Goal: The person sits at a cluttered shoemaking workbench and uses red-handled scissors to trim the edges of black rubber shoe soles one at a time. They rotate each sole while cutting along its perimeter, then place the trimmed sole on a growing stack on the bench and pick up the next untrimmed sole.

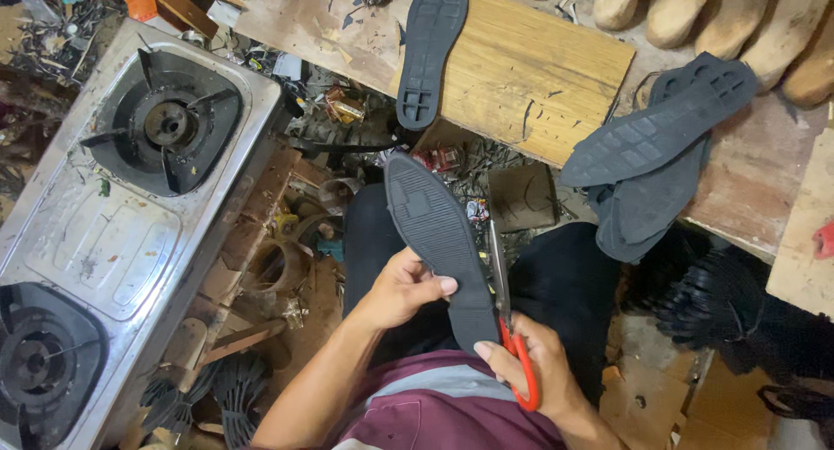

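My left hand grips a black rubber shoe sole by its left edge, tread side up, above my lap. My right hand holds red-handled scissors whose blades run along the sole's right edge. Another black sole lies on a wooden board on the bench ahead. A stack of black soles rests at the bench's right part.
A steel two-burner gas stove stands at the left. Scraps and clutter cover the floor between the stove and bench. Tan shoe lasts line the top right. Black rubber pieces are piled at the right.
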